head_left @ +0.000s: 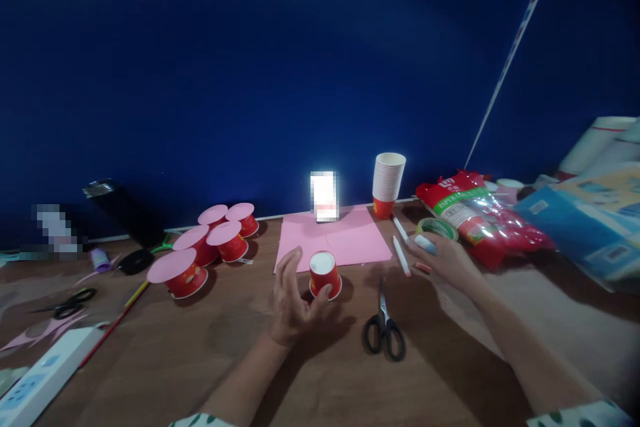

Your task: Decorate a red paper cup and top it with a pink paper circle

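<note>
Red paper cup (325, 273) is stood upside down on the bench (210, 353), just at the near edge of a pink sheet (334, 239), presumably because the wide rim gives it a steady footing. It is half encircled by the left hand (293, 295): the thumb is pressed to the lower rim while the fingers are held curled but apart from the wall, so the cup seems steadied rather than gripped. The right hand (447, 259) is stretched out flat to the right, well apart from the cup, with a small white-and-blue object (425, 243) at its fingertips; whether that object is clasped or merely touched cannot be told. Scissors (384, 332) are laid closed between the two forearms, within easy reach of either hand. Two white sticks (401, 255) lie beside the sheet, and a roll of tape (436, 227) and a red bag (483, 217) are kept beyond the right hand. Cups capped with pink discs (181, 271) are grouped at the left, set aside from the open middle, and a stack of cups (388, 183) is stood by the blue wall (250, 80).
</note>
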A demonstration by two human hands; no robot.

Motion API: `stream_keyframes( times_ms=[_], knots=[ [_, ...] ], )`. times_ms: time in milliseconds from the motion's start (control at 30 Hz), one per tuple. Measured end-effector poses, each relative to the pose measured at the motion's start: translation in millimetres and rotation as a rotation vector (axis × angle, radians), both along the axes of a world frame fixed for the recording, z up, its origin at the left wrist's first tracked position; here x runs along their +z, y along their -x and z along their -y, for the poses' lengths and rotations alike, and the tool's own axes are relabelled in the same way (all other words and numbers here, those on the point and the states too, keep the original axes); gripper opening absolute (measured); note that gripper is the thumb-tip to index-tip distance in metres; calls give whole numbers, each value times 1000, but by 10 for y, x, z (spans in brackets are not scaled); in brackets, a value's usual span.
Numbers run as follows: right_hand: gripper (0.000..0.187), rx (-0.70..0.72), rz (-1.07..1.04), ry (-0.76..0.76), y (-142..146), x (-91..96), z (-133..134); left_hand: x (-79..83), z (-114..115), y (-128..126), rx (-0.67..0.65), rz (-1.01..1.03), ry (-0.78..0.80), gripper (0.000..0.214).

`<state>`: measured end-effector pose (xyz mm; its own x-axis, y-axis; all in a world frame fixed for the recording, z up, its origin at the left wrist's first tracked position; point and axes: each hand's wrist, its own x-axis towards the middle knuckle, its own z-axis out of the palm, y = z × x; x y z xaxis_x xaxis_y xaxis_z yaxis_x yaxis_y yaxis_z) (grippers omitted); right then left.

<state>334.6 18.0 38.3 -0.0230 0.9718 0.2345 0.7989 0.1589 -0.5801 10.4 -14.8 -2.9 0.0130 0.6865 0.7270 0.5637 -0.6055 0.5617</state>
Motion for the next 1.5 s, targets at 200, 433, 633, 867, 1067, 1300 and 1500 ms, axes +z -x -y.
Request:
stream_keyframes(
  times_ms=[200,433,633,867,1067,1300,1500],
  knots=[
    [37,298,-794,248,823,34,379,71,364,-345,-280,64,175,44],
    [44,479,-1092,524,1134,-243,581,155,439,-513,-414,409,508,30],
    [43,409,-1105,496,1138,-332,558,110,400,-528,-552,728,779,36],
    [32,419,-1006,390,1167,-355,541,46,382,-521,-583,819,833,34],
    [35,412,-972,396,1181,-373,537,43,378,-515,-576,928,919,34],
    [33,412,-948,403,1168,-434,532,19,353,-516,-602,942,907,32],
    [38,412,-946,413,1158,-368,548,16,348,-513,-616,908,885,32]
  ],
)
